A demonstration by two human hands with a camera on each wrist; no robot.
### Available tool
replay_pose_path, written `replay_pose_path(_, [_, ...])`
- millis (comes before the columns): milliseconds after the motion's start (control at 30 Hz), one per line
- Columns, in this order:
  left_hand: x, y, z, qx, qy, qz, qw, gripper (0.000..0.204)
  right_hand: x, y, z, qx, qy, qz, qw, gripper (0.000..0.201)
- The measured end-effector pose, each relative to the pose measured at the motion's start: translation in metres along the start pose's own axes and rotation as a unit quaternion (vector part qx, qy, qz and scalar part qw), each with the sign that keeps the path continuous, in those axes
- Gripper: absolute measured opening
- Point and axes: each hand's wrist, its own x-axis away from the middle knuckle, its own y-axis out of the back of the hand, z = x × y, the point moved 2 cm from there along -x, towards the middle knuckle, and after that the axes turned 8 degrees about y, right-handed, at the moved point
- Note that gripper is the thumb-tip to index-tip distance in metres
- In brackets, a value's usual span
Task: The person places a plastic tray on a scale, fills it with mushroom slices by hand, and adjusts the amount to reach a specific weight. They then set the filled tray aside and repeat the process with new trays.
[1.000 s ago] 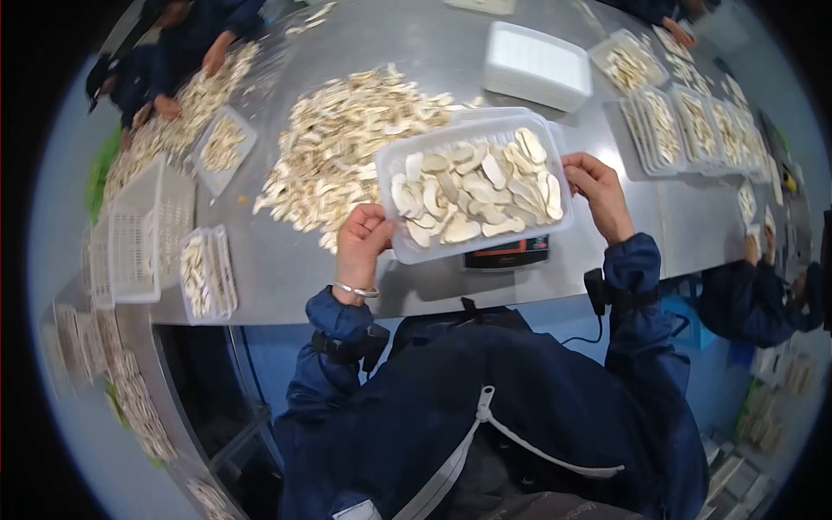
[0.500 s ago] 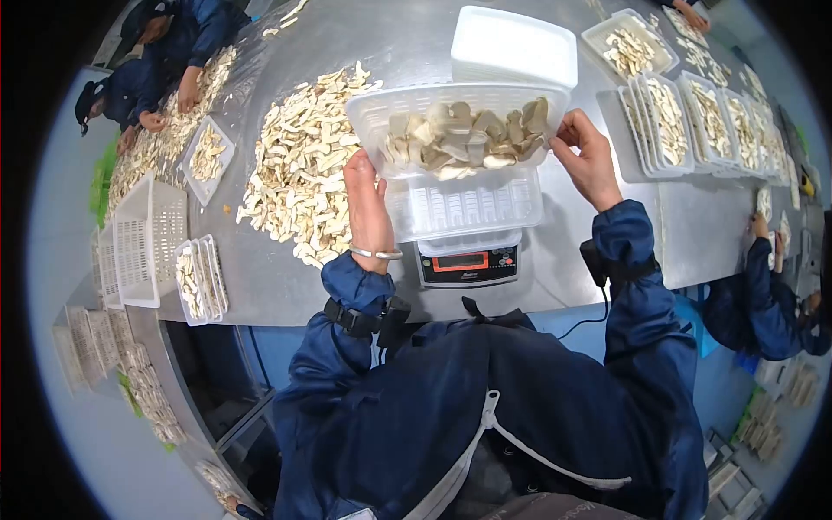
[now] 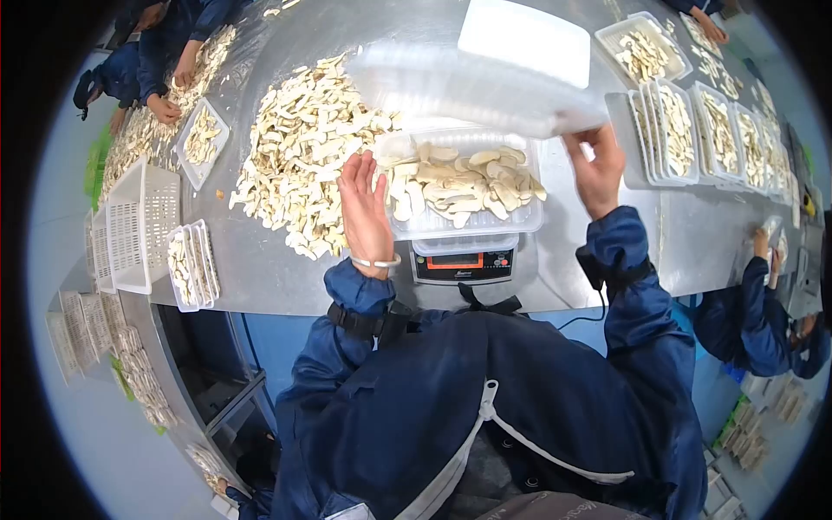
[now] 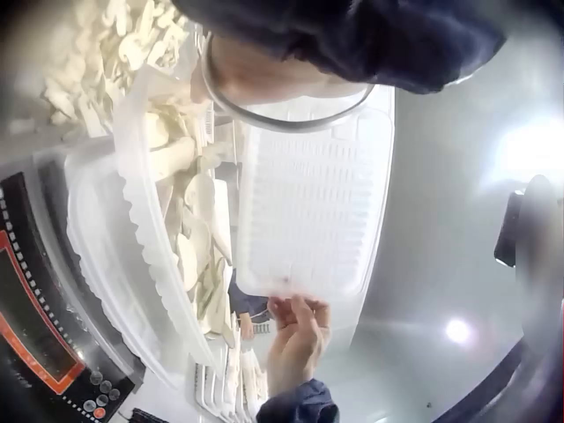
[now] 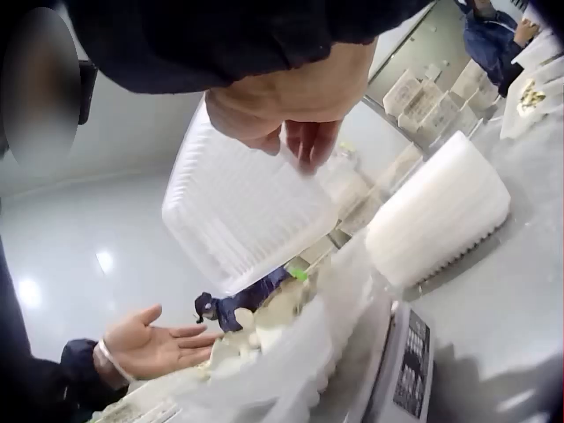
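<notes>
A clear plastic tray (image 3: 468, 82), blurred and tilted, is held up by its right end in my right hand (image 3: 596, 169); the right wrist view shows the raised tray (image 5: 247, 203) hanging from the fingers. Below it, a second clear tray (image 3: 468, 227) with pale sliced pieces (image 3: 468, 184) rests on a digital scale (image 3: 462, 267). My left hand (image 3: 367, 217), fingers straight, is at that lower tray's left end, holding nothing; whether it touches the rim I cannot tell. In the right wrist view the left hand (image 5: 159, 348) shows its palm.
A heap of slices (image 3: 303, 156) lies left of the scale. Behind stands a stack of white trays (image 3: 524, 39). Filled trays (image 3: 676, 130) stand at the right, more filled trays (image 3: 192, 264) and a perforated basket (image 3: 143, 225) at the left. Other people work around the table.
The slices have passed from the upper tray into the one on the scale. The emptied tray has risen and tilted in my right hand, and my left hand has let go of it.
</notes>
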Motion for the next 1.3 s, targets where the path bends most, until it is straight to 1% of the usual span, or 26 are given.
replay_pose_path(33, [0.003, 0.001, -0.001, -0.042, -0.008, 0.006, 0.999, 0.064, -0.008, 0.002, -0.019, -0.013, -0.054, -0.027, 0.998, 0.012])
replay_pose_path(67, [0.004, 0.006, -0.001, -0.084, -0.033, 0.0, 0.996, 0.056, -0.02, 0.005, -0.035, -0.106, -0.079, -0.055, 0.99, 0.012])
replay_pose_path(100, [0.008, 0.012, -0.005, -0.119, -0.04, 0.001, 0.992, 0.053, -0.036, 0.009, -0.044, -0.198, -0.104, -0.083, 0.971, 0.011])
replay_pose_path(167, [0.012, 0.025, -0.016, -0.187, -0.056, 0.005, 0.981, 0.046, -0.062, 0.019, -0.071, -0.209, -0.189, -0.107, 0.953, 0.01])
replay_pose_path(200, [0.006, 0.041, -0.01, -0.246, -0.104, -0.04, 0.963, 0.038, -0.071, 0.022, -0.087, -0.21, -0.255, -0.124, 0.936, 0.01])
replay_pose_path(233, [0.001, 0.054, 0.001, -0.297, -0.064, -0.024, 0.953, 0.038, -0.077, 0.024, -0.108, -0.201, -0.291, -0.118, 0.928, 0.012])
replay_pose_path(300, [-0.006, 0.072, 0.015, -0.394, 0.018, 0.005, 0.919, 0.037, -0.082, 0.025, -0.144, -0.23, -0.342, -0.085, 0.907, 0.021])
replay_pose_path(333, [-0.005, 0.065, 0.013, -0.405, 0.02, 0.04, 0.913, 0.038, -0.081, 0.024, -0.153, -0.247, -0.368, -0.083, 0.893, 0.024])
replay_pose_path(400, [-0.01, 0.069, 0.022, -0.349, 0.104, 0.09, 0.927, 0.037, -0.077, 0.022, -0.166, -0.279, -0.418, -0.08, 0.861, 0.03])
replay_pose_path(433, [-0.012, 0.066, 0.022, -0.318, 0.146, 0.116, 0.93, 0.037, -0.074, 0.025, -0.154, -0.236, -0.421, -0.06, 0.874, 0.032])
replay_pose_path(467, [-0.011, 0.061, 0.021, -0.3, 0.154, 0.121, 0.934, 0.034, -0.066, 0.033, -0.139, -0.191, -0.423, -0.039, 0.885, 0.034])
replay_pose_path(500, [-0.01, 0.061, 0.024, -0.298, 0.143, 0.133, 0.934, 0.034, -0.058, 0.04, -0.124, -0.144, -0.425, -0.018, 0.894, 0.037])
replay_pose_path(533, [-0.009, 0.061, 0.027, -0.297, 0.133, 0.145, 0.934, 0.033, -0.045, 0.043, -0.121, -0.087, -0.409, -0.018, 0.908, 0.042])
replay_pose_path(567, [-0.008, 0.061, 0.028, -0.297, 0.121, 0.159, 0.934, 0.033, -0.026, 0.044, -0.114, -0.089, -0.384, -0.014, 0.919, 0.042])
replay_pose_path(633, [-0.005, 0.061, 0.02, -0.321, 0.074, 0.124, 0.936, 0.032, 0.009, 0.046, -0.099, -0.083, -0.35, 0.072, 0.93, 0.033])
replay_pose_path(667, [-0.003, 0.061, 0.015, -0.333, 0.049, 0.106, 0.936, 0.032, 0.026, 0.044, -0.092, -0.084, -0.345, 0.078, 0.931, 0.029])
replay_pose_path(700, [0.0, 0.062, 0.012, -0.242, 0.035, 0.093, 0.965, 0.033, 0.042, 0.04, -0.084, -0.087, -0.341, 0.084, 0.932, 0.026])
replay_pose_path(800, [0.013, 0.074, -0.006, -0.288, 0.044, 0.074, 0.954, 0.032, 0.074, 0.022, -0.058, -0.119, -0.372, 0.094, 0.916, 0.023])
replay_pose_path(833, [0.016, 0.079, -0.01, -0.291, 0.043, 0.075, 0.953, 0.032, 0.08, 0.014, -0.05, -0.122, -0.359, 0.113, 0.918, 0.024])
replay_pose_path(867, [0.018, 0.083, -0.014, -0.294, 0.041, 0.077, 0.952, 0.031, 0.086, 0.004, -0.045, -0.113, -0.342, 0.138, 0.923, 0.026])
replay_pose_path(967, [0.025, 0.091, -0.024, -0.319, 0.081, 0.079, 0.941, 0.031, 0.087, -0.019, -0.017, -0.068, -0.292, 0.198, 0.933, 0.031])
replay_pose_path(1000, [0.028, 0.088, -0.028, -0.295, 0.055, 0.06, 0.952, 0.03, 0.084, -0.026, -0.007, -0.05, -0.275, 0.213, 0.936, 0.033])
replay_pose_path(1100, [0.034, 0.098, -0.037, -0.313, 0.064, 0.074, 0.945, 0.03, 0.079, -0.042, 0.011, 0.008, -0.261, 0.247, 0.933, 0.038])
replay_pose_path(1133, [0.039, 0.101, -0.034, -0.337, 0.062, 0.078, 0.936, 0.03, 0.08, -0.047, 0.009, 0.008, -0.279, 0.252, 0.927, 0.038])
replay_pose_path(1233, [0.042, 0.102, -0.04, -0.307, 0.062, 0.039, 0.949, 0.031, 0.082, -0.06, 0.003, 0.077, -0.245, 0.239, 0.937, 0.024])
replay_pose_path(1300, [0.045, 0.107, -0.035, -0.324, 0.07, 0.049, 0.942, 0.03, 0.086, -0.062, -0.007, 0.069, -0.232, 0.203, 0.949, 0.022])
